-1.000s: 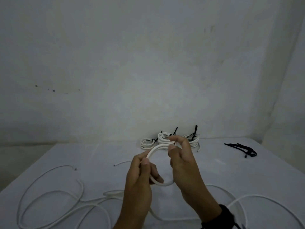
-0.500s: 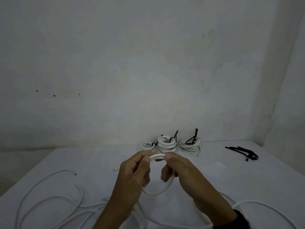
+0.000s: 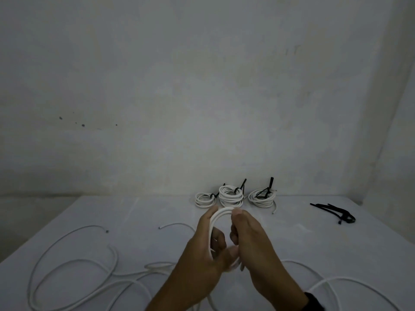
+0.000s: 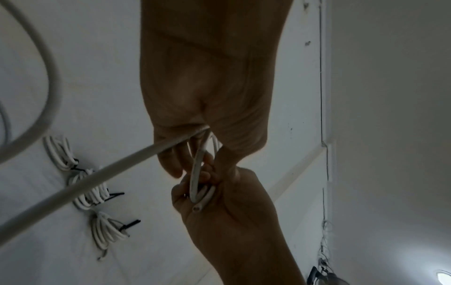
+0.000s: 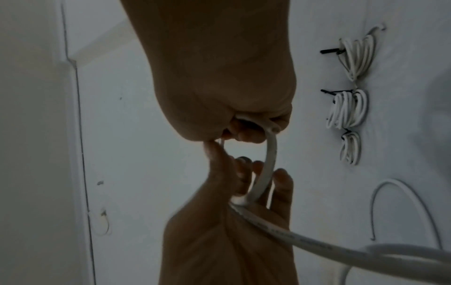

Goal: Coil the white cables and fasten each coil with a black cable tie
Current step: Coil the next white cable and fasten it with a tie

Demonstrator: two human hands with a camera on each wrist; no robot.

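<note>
a: what has changed in the last second?

b: a second turn has been laid onto the white cable (image 3: 219,217) loop, held above the near counter (image 3: 336,250).

a: and the fingers?

b: curled round the loop on both left hand (image 3: 205,245) and right hand (image 3: 249,237). much cable is left loose; three tied coils (image 3: 231,196) sit far, spare black cable ties (image 3: 336,213) far right.

Bare room: plain white wall (image 3: 202,86), white table (image 3: 336,248).
</note>
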